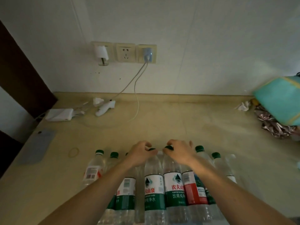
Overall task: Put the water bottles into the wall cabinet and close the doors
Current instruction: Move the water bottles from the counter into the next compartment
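Note:
Several clear water bottles with green caps and red, white and green labels stand in a row at the near edge of the beige counter (170, 124). My left hand (141, 153) is closed around the neck of one middle bottle (152, 185). My right hand (178, 151) is closed around the neck of the bottle beside it (173, 184). Other bottles stand to the left (93, 169) and to the right (217, 163). No wall cabinet shows in this view.
A grey phone (38, 146) and a rubber band (73, 152) lie at the left. A white power bank (59, 114), a small white device (104, 108) and cables sit at the back under wall sockets (125, 52). A teal box (280, 101) and crumpled foil wrappers (274, 125) lie at the right.

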The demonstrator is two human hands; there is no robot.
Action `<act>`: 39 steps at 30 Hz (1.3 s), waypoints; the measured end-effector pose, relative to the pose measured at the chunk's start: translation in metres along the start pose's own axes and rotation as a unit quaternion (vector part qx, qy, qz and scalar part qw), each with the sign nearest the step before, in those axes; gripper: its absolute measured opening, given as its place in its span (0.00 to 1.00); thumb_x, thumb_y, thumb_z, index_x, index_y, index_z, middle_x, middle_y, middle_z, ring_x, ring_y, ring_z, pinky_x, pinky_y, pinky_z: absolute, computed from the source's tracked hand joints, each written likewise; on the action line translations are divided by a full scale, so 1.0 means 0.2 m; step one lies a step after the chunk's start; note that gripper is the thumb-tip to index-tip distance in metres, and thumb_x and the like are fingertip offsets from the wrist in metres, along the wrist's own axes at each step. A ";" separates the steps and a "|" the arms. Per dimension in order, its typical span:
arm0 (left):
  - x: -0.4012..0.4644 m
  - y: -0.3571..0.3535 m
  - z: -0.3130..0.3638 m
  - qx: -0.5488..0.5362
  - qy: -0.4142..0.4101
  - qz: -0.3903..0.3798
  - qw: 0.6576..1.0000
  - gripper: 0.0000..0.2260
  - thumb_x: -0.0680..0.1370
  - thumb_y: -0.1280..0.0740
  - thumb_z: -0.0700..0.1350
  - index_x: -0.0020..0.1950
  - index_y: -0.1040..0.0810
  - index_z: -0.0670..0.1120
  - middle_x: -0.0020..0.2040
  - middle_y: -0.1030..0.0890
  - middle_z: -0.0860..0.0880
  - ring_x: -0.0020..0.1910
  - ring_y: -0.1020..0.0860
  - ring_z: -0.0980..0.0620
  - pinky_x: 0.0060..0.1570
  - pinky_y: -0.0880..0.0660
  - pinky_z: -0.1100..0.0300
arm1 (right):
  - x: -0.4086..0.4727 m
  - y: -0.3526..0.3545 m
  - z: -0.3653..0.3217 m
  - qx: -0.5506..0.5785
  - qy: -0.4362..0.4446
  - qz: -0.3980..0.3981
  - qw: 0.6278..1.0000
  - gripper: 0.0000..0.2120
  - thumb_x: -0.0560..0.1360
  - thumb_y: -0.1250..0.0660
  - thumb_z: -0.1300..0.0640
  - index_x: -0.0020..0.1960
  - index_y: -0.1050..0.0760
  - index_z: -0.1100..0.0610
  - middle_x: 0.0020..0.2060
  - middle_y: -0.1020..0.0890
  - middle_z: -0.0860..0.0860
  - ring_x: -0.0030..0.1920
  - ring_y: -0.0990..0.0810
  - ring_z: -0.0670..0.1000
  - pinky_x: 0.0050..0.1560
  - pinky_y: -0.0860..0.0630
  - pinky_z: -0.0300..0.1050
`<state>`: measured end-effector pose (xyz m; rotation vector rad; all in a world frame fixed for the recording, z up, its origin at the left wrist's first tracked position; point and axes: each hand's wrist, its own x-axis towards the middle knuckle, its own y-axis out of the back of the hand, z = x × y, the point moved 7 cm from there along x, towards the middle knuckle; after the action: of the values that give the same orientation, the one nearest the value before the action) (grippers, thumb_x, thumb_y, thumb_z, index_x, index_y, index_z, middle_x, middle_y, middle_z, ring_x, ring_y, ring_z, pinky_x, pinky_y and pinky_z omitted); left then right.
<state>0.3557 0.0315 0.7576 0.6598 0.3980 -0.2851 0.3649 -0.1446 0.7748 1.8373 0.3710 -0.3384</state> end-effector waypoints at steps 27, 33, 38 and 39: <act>0.04 0.68 0.64 -0.079 -0.196 0.207 0.955 0.14 0.79 0.29 0.46 0.65 0.18 0.50 0.58 0.17 0.56 0.56 0.20 0.61 0.57 0.26 0.67 | 0.05 0.91 -0.18 0.164 0.151 0.195 0.955 0.11 0.76 0.27 0.46 0.56 0.18 0.49 0.50 0.15 0.47 0.54 0.19 0.52 0.59 0.24 0.53; 0.06 0.54 0.60 0.019 -0.228 0.235 0.945 0.16 0.77 0.26 0.46 0.64 0.19 0.48 0.56 0.19 0.53 0.54 0.22 0.58 0.56 0.23 0.63 | 0.07 0.78 -0.17 0.150 0.147 0.251 0.945 0.16 0.75 0.26 0.48 0.62 0.20 0.50 0.46 0.21 0.40 0.58 0.28 0.52 0.62 0.37 0.48; 0.08 0.50 0.52 0.023 -0.233 0.233 0.944 0.16 0.76 0.25 0.44 0.63 0.19 0.45 0.55 0.20 0.51 0.55 0.21 0.53 0.59 0.21 0.51 | 0.11 0.69 -0.12 0.136 0.137 0.250 0.949 0.18 0.77 0.27 0.48 0.65 0.21 0.50 0.57 0.17 0.48 0.57 0.30 0.49 0.62 0.42 0.45; 0.09 0.50 0.51 0.023 -0.232 0.235 0.944 0.16 0.76 0.25 0.44 0.63 0.19 0.46 0.55 0.20 0.51 0.55 0.21 0.54 0.59 0.21 0.51 | 0.11 0.68 -0.12 0.131 0.140 0.254 0.948 0.18 0.77 0.27 0.48 0.66 0.21 0.50 0.57 0.16 0.48 0.59 0.28 0.51 0.62 0.42 0.45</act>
<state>0.4360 0.0403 0.8773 0.6895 -0.2226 0.0127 0.4421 -0.1569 0.8896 2.1695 0.0335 0.2443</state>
